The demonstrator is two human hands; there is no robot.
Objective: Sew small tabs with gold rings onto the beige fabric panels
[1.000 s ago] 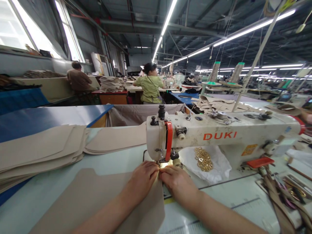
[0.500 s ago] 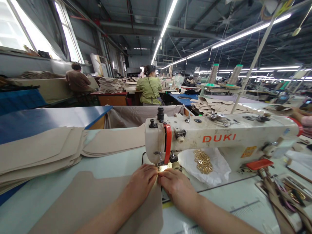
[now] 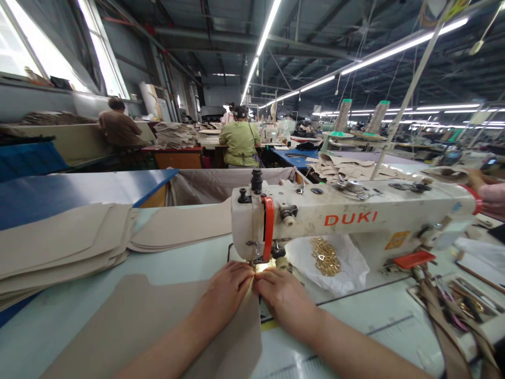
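Note:
A large beige fabric piece (image 3: 158, 310) lies on the pale green table, its right edge running up to the needle area of the white sewing machine (image 3: 307, 210). My left hand (image 3: 229, 287) rests on this piece just below the presser foot, fingers together and pinching its edge. Opposite it, my right hand (image 3: 282, 295) has its fingers pressed together at the same edge, right of the needle. Both sets of fingertips nearly meet under the machine head. The needle and the stitching spot are hidden behind the fingers.
Stacked beige pieces (image 3: 67, 237) lie at the left, more (image 3: 185, 226) behind. Gold metal rings (image 3: 325, 257) sit on white plastic (image 3: 351, 268) under the machine arm. Beige straps (image 3: 437, 316) hang by a tool tray at the right. A person (image 3: 240, 139) sits ahead.
The view has shifted slightly, moving the machine and table a little left and up in the picture. Both hands keep the same grip beside the needle.

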